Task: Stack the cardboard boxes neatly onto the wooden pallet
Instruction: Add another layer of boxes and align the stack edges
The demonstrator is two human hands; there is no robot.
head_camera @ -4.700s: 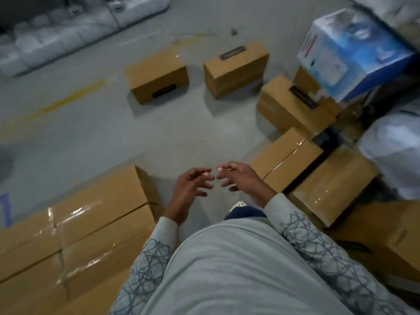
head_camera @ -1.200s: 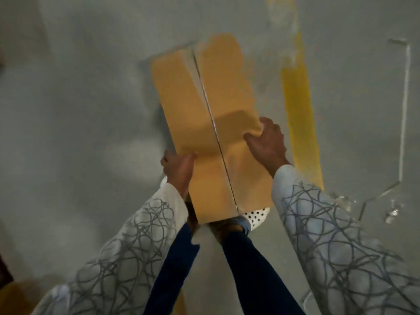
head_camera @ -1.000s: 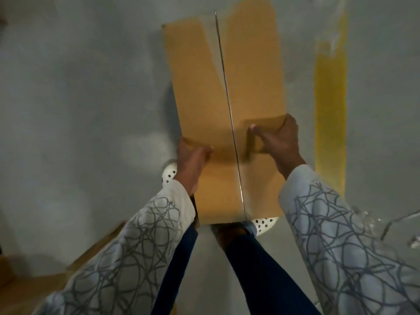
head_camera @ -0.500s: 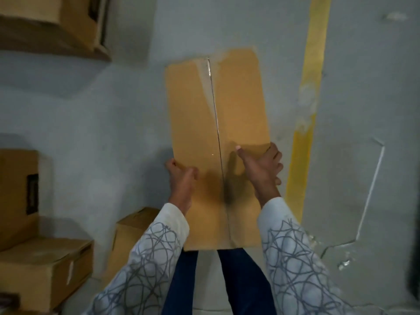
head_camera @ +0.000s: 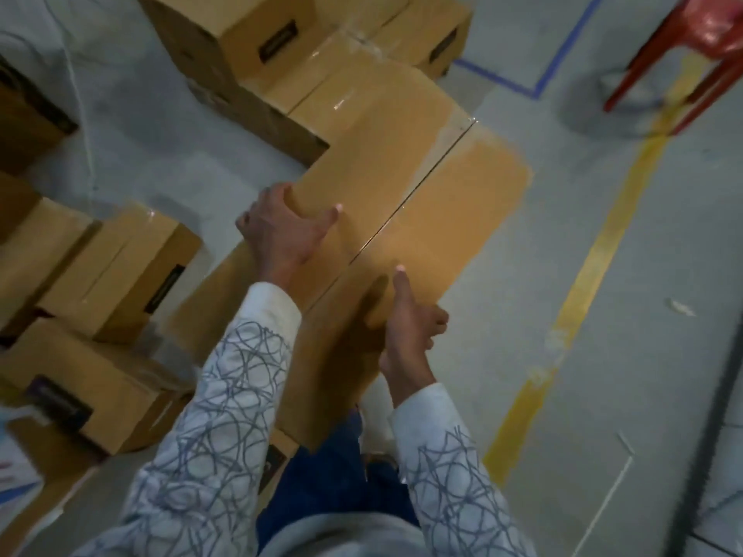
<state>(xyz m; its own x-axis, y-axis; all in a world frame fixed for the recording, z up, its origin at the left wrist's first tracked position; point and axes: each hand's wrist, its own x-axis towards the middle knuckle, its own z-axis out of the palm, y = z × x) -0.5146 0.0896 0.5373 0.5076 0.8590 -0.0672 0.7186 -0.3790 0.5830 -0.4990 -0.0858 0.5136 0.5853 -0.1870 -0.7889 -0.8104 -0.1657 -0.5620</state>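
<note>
We are looking down on a grey concrete floor point(head_camera: 663, 355), where a worn yellow line point(head_camera: 598, 259) is running from the near side up toward a red plastic stool point(head_camera: 715, 30). Left of the yellow line's far end, blue tape point(head_camera: 570, 42) is marking a corner. Just right of the yellow line a small white scrap point(head_camera: 679, 307) is lying, and a thin white mark point(head_camera: 632, 457) is bending across the floor near the yellow line's closer end.

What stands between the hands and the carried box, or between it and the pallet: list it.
Nothing between them: left hand and right hand grip the carried box. No pallet is in view; floor boxes lie ahead and left.
</note>
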